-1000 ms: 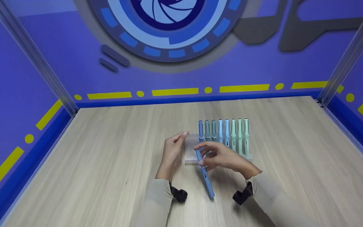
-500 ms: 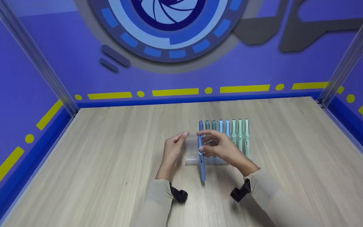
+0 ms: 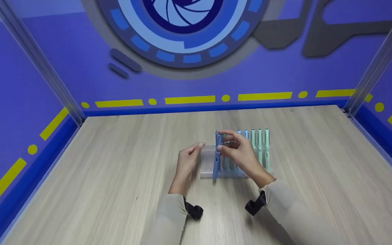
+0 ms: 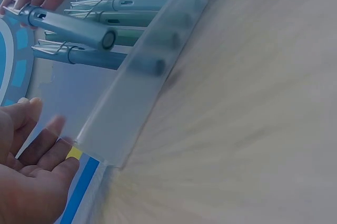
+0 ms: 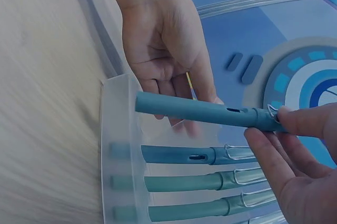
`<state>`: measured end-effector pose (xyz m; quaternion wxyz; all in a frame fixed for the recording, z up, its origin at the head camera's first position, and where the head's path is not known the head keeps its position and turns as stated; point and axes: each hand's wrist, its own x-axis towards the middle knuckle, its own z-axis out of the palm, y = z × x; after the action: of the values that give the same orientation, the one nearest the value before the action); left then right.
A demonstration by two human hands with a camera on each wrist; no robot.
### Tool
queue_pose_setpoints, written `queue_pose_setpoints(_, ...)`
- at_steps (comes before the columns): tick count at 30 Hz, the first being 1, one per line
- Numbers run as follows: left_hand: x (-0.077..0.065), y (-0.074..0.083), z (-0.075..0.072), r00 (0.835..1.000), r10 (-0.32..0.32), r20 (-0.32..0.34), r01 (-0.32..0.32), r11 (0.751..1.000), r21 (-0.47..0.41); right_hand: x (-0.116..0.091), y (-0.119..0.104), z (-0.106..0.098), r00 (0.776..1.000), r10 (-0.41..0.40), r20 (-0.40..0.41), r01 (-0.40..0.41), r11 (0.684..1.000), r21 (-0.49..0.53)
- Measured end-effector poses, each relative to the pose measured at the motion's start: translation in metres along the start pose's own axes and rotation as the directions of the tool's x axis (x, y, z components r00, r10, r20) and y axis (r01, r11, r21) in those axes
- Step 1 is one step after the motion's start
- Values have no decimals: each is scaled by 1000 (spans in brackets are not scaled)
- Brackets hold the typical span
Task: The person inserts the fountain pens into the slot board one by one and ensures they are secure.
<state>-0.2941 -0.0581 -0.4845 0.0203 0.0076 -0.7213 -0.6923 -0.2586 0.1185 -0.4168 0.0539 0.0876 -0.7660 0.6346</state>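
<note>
My right hand (image 3: 242,151) pinches a blue pen (image 3: 215,166) by its clip end, thumb against fingers. In the right wrist view the held pen (image 5: 187,109) hangs slanted in front of a frosted clear pen stand (image 5: 117,129), its lower end apart from the stand's front ledge. Beside it, a darker blue pen (image 5: 174,154) sits in the stand, followed by green, light blue and mint pens (image 3: 267,146). My left hand (image 3: 187,161) holds the stand's left end at the upper corner, thumb and fingertips at the edge. Some pens are hidden behind my right hand.
The stand rests on a wood-grain table (image 3: 131,153). Behind it rises a blue-purple printed wall (image 3: 189,85) with yellow marks, and similar panels border both sides. Black wrist cameras (image 3: 194,211) hang below each hand.
My right hand has moved up and away from me, carrying the blue pen from in front of the stand to over its left part. My left hand has stayed in place.
</note>
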Motion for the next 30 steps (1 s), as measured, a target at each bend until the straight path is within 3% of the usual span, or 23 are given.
queue_pose_setpoints(7,1,-2,-1,1000,10,1,-10,1000,10,3,0,5,997,-27,-77,28,1000,5)
queue_pose_setpoints(20,1,0,2,1000,-9,-22,10,1000,16,5,8,12,987,-122,-103,127,991,48)
queue_pose_setpoints(30,1,1,1,1000,-23,-11,23,1000,15,6,13,16,991,-96,-92,92,995,-49)
